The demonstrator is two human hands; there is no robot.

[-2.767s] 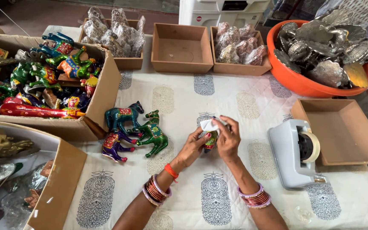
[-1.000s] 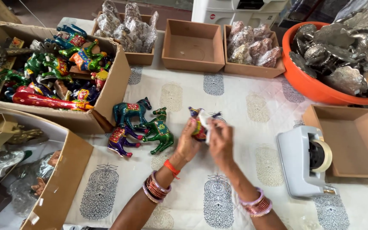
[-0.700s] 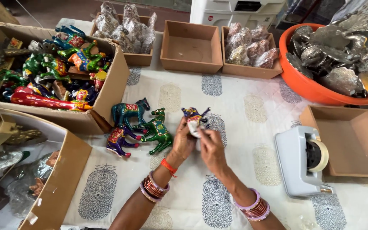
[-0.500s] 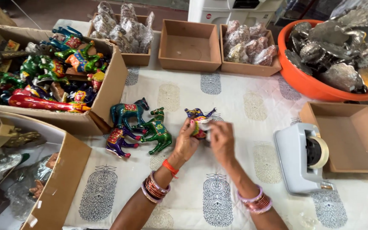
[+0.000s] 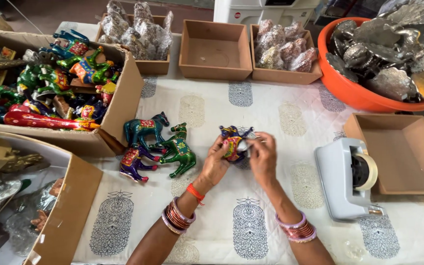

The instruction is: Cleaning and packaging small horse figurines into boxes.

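My left hand (image 5: 215, 164) grips a small blue painted animal figurine (image 5: 231, 142) with red and yellow decoration, held above the printed white tablecloth (image 5: 251, 230). My right hand (image 5: 263, 157) pinches a bit of white wrap or tape (image 5: 248, 143) against the figurine's right side. To the left of my hands, three painted figurines stand on the cloth: a teal horse (image 5: 145, 130), a green camel (image 5: 180, 149) and a purple one (image 5: 133, 164).
A large cardboard box (image 5: 123, 105) of painted figurines sits at left. An empty small box (image 5: 215, 51) stands at the back between boxes of wrapped items (image 5: 283, 49). An orange tub (image 5: 349, 91) of metal pieces, a grey tape dispenser (image 5: 347, 179) and an empty box (image 5: 406, 157) lie at right.
Both hands have kept turning the blue figurine between them. The white wrap seen over it earlier now shows only at its right side. The view has shifted slightly.
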